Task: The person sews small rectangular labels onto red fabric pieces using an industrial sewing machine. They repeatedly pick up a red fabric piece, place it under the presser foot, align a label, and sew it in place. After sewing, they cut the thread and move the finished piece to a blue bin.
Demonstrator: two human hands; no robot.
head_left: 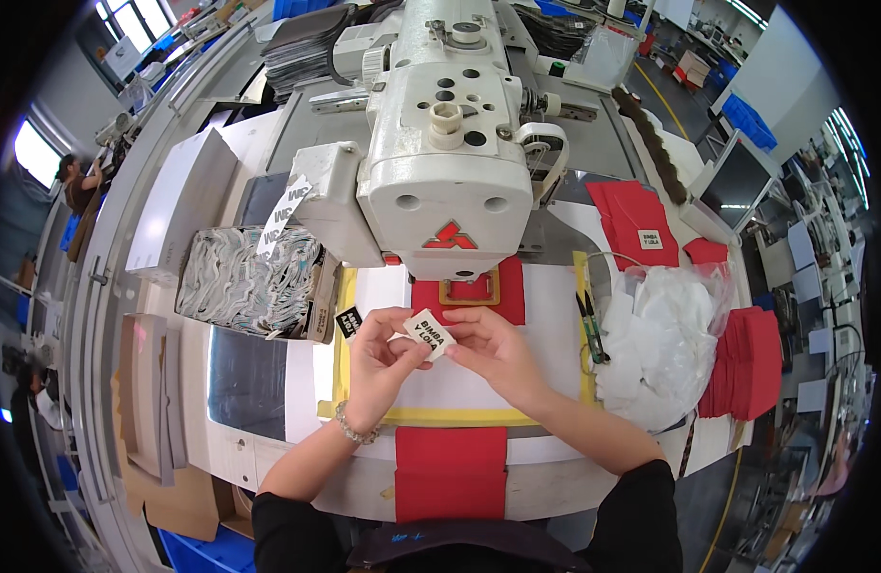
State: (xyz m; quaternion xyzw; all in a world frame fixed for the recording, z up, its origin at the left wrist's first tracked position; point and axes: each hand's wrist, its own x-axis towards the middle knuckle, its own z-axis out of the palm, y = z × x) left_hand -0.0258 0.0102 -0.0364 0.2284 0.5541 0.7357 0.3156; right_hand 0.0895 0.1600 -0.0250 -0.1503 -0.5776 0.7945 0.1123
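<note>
Blue crate [749, 122] upper right; co-worker [80, 196] near bright window [36, 153], far left.

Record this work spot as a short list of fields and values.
Left hand: pinching a small white label
Right hand: fingertips at the label's right edge
Beside left hand: black label; whether held, unclear
Machine: white sewing machine, beyond the hands
Under machine head: red cloth with a brass-coloured frame
Near edge: folded red cloth
Left side: open box of pale strips
Right side: clear bag of white pieces, red stack
</note>
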